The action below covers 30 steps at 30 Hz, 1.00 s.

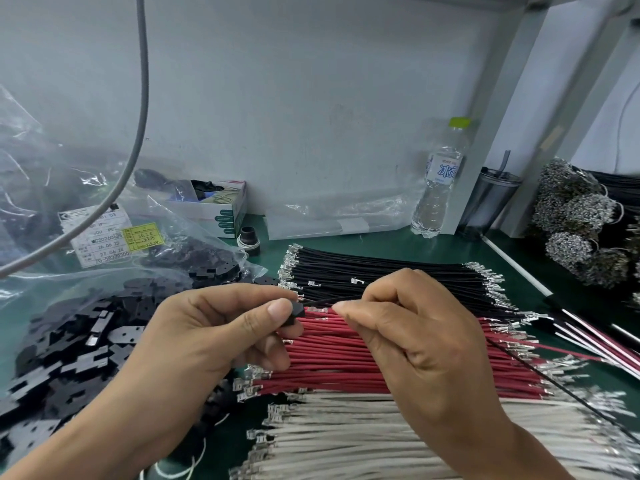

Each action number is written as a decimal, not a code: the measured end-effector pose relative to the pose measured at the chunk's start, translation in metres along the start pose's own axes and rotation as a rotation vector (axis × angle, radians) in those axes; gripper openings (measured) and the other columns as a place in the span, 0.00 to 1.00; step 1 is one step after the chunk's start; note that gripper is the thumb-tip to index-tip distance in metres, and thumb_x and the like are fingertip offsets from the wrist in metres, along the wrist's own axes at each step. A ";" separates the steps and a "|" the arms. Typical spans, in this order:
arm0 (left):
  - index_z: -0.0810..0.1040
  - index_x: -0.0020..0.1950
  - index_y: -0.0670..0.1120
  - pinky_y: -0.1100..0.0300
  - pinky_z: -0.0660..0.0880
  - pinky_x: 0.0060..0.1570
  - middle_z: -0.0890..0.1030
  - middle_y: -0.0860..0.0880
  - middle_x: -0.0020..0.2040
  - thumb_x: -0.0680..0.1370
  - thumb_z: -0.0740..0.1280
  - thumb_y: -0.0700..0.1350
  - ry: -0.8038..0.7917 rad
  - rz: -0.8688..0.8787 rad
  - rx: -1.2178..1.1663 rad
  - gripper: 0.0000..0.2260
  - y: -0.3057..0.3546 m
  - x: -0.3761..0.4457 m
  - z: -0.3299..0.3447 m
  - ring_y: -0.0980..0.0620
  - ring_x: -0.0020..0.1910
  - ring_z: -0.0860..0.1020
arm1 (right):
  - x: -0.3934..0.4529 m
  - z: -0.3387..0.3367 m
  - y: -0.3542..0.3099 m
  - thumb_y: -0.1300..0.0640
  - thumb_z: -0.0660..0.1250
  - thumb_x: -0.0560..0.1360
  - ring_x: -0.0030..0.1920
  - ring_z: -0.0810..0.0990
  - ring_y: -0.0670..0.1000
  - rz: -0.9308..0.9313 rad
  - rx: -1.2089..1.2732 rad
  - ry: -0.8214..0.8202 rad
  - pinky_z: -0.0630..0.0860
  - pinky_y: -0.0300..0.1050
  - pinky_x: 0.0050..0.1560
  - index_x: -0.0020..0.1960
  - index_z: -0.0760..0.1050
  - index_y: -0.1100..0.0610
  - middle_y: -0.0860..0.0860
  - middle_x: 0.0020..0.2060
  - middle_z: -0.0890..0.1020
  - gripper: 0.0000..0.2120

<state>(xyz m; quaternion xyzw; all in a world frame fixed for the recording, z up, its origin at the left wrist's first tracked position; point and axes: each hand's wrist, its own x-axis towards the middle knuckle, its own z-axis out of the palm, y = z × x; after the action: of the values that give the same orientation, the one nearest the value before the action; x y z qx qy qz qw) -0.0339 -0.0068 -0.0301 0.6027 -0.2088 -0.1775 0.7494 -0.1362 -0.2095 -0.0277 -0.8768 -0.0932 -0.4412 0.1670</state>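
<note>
Green bench (273,242): left hand (207,334) pinches black housing (297,311) (mostly hidden), right hand (415,327) pinches black wire (332,300).

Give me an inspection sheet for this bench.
Surface: green mat, mostly covered.
Job's things: housing and black wire in hand; rows of black wires, red wires and white wires with crimped ends lie on the mat.
Clutter: parts pile, bags, box, bottle, tumbler.
Hands: left hand pinches the housing; right hand pinches the black wire beside it.
Cables: grey cable hangs across the upper left.
Surroundings: wall, post, wire bundles at right.
</note>
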 end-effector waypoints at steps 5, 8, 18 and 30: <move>0.89 0.50 0.41 0.59 0.81 0.32 0.87 0.37 0.39 0.57 0.85 0.58 -0.024 -0.027 -0.030 0.30 -0.001 0.000 0.002 0.48 0.29 0.82 | 0.001 0.000 -0.002 0.63 0.72 0.75 0.38 0.76 0.53 -0.014 -0.006 -0.004 0.73 0.48 0.35 0.51 0.86 0.56 0.49 0.38 0.79 0.07; 0.88 0.51 0.40 0.59 0.81 0.32 0.87 0.39 0.37 0.58 0.86 0.56 -0.027 -0.052 -0.075 0.29 0.000 0.000 0.001 0.48 0.28 0.82 | 0.000 0.001 -0.002 0.64 0.72 0.76 0.38 0.75 0.53 -0.052 -0.016 -0.016 0.73 0.49 0.34 0.52 0.86 0.57 0.50 0.38 0.79 0.07; 0.89 0.47 0.41 0.60 0.80 0.30 0.87 0.36 0.38 0.60 0.81 0.53 0.002 -0.087 0.046 0.22 0.002 -0.001 0.004 0.48 0.27 0.81 | 0.002 -0.001 0.000 0.60 0.63 0.81 0.38 0.73 0.52 -0.137 -0.114 -0.111 0.72 0.50 0.31 0.52 0.85 0.57 0.50 0.38 0.77 0.12; 0.86 0.49 0.66 0.72 0.78 0.35 0.87 0.62 0.38 0.62 0.77 0.56 0.021 0.350 0.792 0.16 0.008 -0.011 0.008 0.61 0.33 0.84 | -0.001 0.014 -0.008 0.55 0.70 0.78 0.43 0.77 0.49 0.029 0.006 -0.147 0.76 0.47 0.39 0.50 0.84 0.54 0.46 0.41 0.79 0.05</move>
<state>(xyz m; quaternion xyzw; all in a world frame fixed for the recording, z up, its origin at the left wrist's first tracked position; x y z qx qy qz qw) -0.0478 -0.0061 -0.0217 0.8011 -0.3522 0.0525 0.4810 -0.1291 -0.1964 -0.0350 -0.9076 -0.0938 -0.3728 0.1688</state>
